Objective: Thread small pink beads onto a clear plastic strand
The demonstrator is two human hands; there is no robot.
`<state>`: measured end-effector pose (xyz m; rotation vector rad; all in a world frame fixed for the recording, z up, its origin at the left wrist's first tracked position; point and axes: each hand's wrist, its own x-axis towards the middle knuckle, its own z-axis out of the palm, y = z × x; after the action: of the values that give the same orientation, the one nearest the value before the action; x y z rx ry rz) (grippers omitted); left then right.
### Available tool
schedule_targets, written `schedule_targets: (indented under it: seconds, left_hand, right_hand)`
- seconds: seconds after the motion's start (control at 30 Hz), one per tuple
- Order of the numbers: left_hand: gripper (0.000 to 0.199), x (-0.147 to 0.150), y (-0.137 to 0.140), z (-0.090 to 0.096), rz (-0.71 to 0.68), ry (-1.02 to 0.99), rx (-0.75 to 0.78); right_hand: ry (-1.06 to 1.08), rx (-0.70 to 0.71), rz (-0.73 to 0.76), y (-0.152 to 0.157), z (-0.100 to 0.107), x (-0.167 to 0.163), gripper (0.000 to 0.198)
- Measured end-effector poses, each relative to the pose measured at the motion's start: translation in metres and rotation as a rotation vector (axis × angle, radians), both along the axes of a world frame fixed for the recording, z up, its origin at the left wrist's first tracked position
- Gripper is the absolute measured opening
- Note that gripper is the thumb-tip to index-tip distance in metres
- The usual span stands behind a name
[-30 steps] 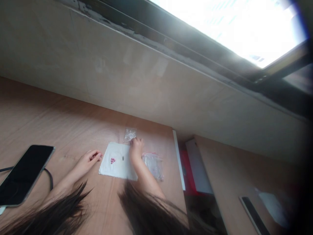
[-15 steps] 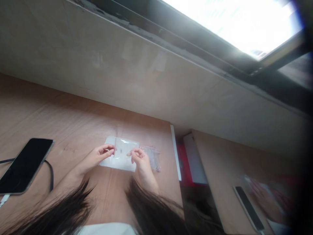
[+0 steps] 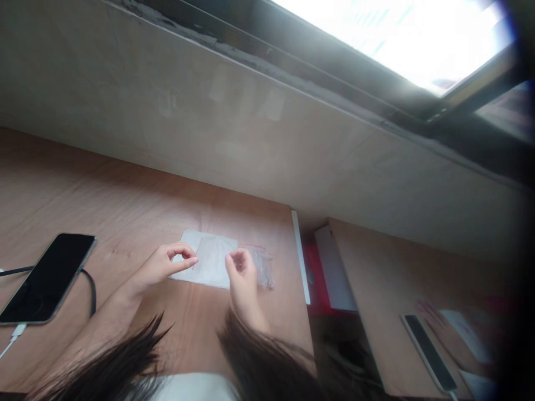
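My left hand [image 3: 169, 262] pinches the edge of a small clear plastic bag [image 3: 212, 252] between thumb and forefinger, with a thin reddish line at the fingertips. The bag is hard to make out against a white sheet [image 3: 194, 275] lying under it on the table. To the right, my right hand [image 3: 243, 273] is closed, its fingers curled in toward the thumb; what it holds, if anything, is hidden. Just beyond my right hand lies a pile of clear bags with red edges [image 3: 264, 267], partly covered by that hand.
A black phone [image 3: 48, 278] with a white cable lies at the left, a dark cord [image 3: 90, 289] beside it. Across a gap on the right, another table [image 3: 376, 267] bears a phone [image 3: 430, 353] and another person's blurred hands [image 3: 443, 328]. A wall and window stand behind.
The dark speck and the shine seen on the clear bag no longer show. My right hand has turned, its fingers now curled upward. My left hand stays nearly in place.
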<state>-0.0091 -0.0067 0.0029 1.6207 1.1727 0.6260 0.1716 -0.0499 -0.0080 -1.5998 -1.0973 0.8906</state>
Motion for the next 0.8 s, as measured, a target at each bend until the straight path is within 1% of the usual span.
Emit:
schedule_targets:
  seconds: [0.07, 0.13, 0.23, 0.33, 0.43, 0.57, 0.7, 0.8]
  left_hand:
    - [0.024, 0.004, 0.000, 0.002, -0.030, 0.002, 0.043]
    - [0.023, 0.008, 0.000, 0.002, -0.071, 0.002, 0.089]
    - [0.023, 0.011, 0.000, 0.002, -0.132, 0.024, 0.158]
    - [0.023, 0.012, 0.000, 0.004, -0.179, 0.039, 0.176]
    - [0.022, 0.013, -0.001, 0.008, -0.192, 0.053, 0.139]
    - [0.027, 0.014, -0.001, 0.010, -0.211, 0.059, 0.047]
    - [0.031, 0.015, 0.000, 0.005, -0.229, 0.086, 0.026]
    - [0.029, 0.016, 0.002, -0.002, -0.236, 0.104, 0.026]
  right_hand:
    - [0.016, -0.042, 0.172, -0.001, 0.007, -0.009, 0.018]
    - [0.021, -0.079, 0.258, 0.000, 0.008, -0.017, 0.020]
    - [0.069, -0.109, 0.287, 0.003, 0.006, -0.022, 0.025]
    - [0.159, -0.134, 0.315, 0.004, 0.005, -0.023, 0.026]
    - [0.209, -0.143, 0.328, 0.005, 0.007, -0.020, 0.026]
    - [0.255, -0.167, 0.328, 0.007, 0.007, -0.018, 0.026]
    - [0.237, -0.194, 0.348, 0.007, 0.007, -0.018, 0.023]
    - [0.183, -0.224, 0.371, 0.007, 0.006, -0.020, 0.022]
